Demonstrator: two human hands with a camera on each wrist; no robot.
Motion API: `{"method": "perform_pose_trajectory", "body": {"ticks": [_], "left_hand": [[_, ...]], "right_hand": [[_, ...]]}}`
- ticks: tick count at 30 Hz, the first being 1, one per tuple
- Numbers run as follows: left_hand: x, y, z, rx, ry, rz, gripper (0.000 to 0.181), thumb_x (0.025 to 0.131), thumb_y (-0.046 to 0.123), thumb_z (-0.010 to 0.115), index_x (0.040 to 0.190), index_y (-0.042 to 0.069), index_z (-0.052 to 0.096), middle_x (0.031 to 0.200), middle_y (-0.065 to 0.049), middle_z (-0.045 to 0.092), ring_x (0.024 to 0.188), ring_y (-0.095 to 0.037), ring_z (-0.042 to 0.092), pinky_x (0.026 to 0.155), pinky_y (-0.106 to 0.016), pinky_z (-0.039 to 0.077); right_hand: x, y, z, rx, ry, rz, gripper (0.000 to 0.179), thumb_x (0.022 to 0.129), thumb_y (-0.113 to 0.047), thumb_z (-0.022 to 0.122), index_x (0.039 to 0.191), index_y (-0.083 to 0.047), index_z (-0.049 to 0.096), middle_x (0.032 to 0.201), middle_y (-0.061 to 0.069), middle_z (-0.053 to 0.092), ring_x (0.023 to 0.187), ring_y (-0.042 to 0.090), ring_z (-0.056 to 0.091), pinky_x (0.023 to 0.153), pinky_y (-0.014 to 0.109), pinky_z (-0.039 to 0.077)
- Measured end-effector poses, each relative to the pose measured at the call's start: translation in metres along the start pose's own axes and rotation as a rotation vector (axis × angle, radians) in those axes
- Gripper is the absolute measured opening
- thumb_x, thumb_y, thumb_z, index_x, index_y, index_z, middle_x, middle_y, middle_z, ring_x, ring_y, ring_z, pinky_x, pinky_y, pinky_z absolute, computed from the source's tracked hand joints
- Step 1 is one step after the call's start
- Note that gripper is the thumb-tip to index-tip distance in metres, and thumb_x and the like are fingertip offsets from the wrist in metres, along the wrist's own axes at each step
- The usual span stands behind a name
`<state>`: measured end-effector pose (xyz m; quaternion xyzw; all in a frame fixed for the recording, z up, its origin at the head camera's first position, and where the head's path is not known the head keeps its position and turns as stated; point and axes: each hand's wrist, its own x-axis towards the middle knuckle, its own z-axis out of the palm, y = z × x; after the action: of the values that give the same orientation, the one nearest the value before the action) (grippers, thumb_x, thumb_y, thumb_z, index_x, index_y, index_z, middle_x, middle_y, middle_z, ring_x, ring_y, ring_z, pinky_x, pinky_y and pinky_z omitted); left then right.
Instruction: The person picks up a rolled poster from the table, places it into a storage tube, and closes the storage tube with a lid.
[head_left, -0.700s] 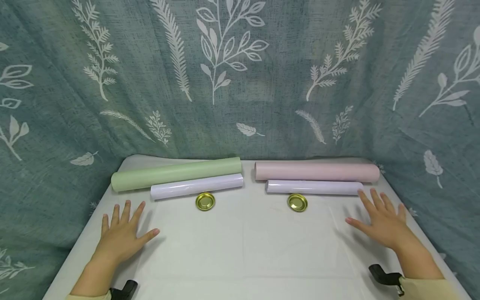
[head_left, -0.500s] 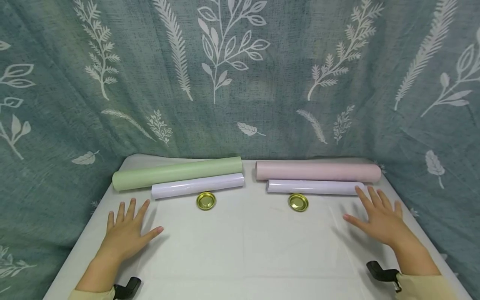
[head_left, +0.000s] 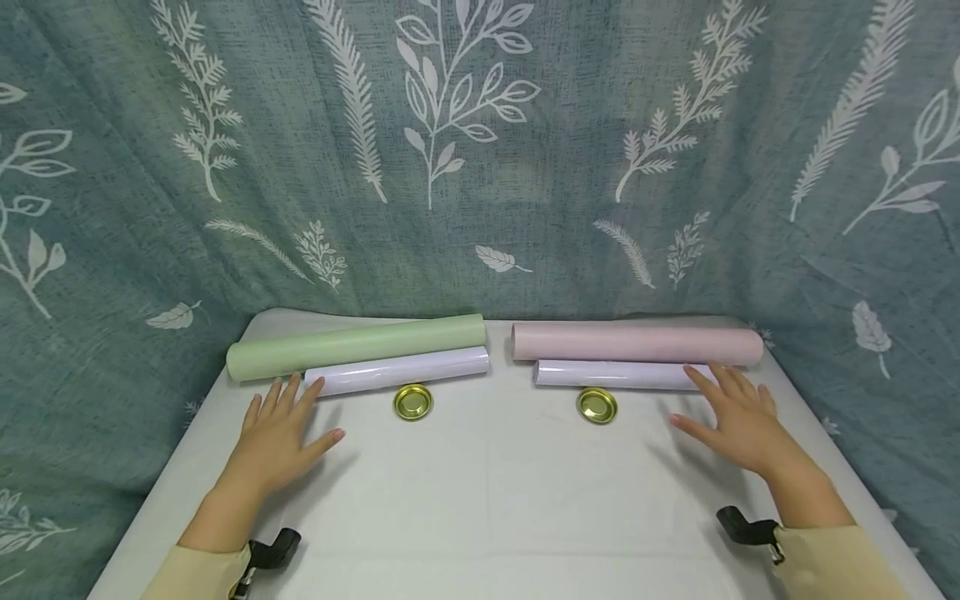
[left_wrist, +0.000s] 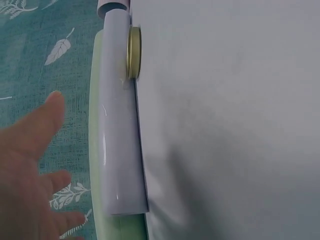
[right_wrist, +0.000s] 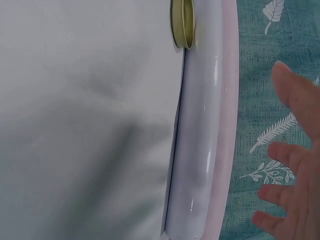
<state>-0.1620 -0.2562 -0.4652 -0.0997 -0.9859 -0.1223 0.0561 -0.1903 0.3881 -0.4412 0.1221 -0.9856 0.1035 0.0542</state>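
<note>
My left hand (head_left: 272,446), fingers spread and holding nothing, hovers over the left of the table; its fingertips overlap the near end of a glossy pale lilac roll (head_left: 401,369) in the head view. Behind that roll lies a longer green roll (head_left: 352,343). My right hand (head_left: 742,425) is spread too and holds nothing, its fingertips overlapping the right end of a second lilac roll (head_left: 611,374). A pink roll (head_left: 637,342) lies behind that one. One small round gold lid (head_left: 412,402) sits before the left lilac roll, and another gold lid (head_left: 597,405) before the right one.
A white cloth covers the table (head_left: 487,500). A teal curtain (head_left: 555,233) with white leaf prints hangs behind and along both sides. Black wrist mounts (head_left: 276,550) stick out inward from the sleeves.
Both hands have moved forward and inward toward the lilac rolls, the left one further. The rolls and lids stay in place on the table.
</note>
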Motion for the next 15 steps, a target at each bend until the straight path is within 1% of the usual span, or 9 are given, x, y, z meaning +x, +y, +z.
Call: {"method": "perform_pose_trajectory", "body": {"ticks": [4,8,15], "left_hand": [[0.008,0.003,-0.004,-0.014,0.013,0.024,0.086,0.095,0.064,0.053,0.158,0.01,0.03,0.159,-0.03,0.022,0.145,-0.054,0.017,0.114,-0.069,0.01],[0.017,0.005,-0.007,-0.023,0.019,0.044,0.085,0.095,0.063,0.054,0.158,0.01,0.031,0.159,-0.03,0.023,0.145,-0.053,0.016,0.116,-0.066,0.01],[0.037,0.008,-0.009,0.004,0.037,0.098,0.084,0.096,0.063,0.053,0.158,0.01,0.031,0.159,-0.027,0.027,0.147,-0.047,0.021,0.116,-0.064,0.013]], "right_hand": [[0.007,-0.005,-0.002,0.012,0.013,-0.028,0.086,0.091,-0.057,0.065,0.157,-0.012,0.033,0.155,0.032,0.026,0.139,0.058,0.022,0.102,0.082,0.009],[0.016,-0.01,-0.005,0.011,0.017,-0.054,0.083,0.091,-0.056,0.066,0.153,-0.009,0.038,0.155,0.031,0.028,0.138,0.056,0.026,0.102,0.078,0.016],[0.03,-0.015,-0.009,0.01,0.01,-0.106,0.079,0.091,-0.053,0.067,0.151,-0.008,0.041,0.152,0.032,0.033,0.136,0.054,0.031,0.103,0.074,0.022]]}}
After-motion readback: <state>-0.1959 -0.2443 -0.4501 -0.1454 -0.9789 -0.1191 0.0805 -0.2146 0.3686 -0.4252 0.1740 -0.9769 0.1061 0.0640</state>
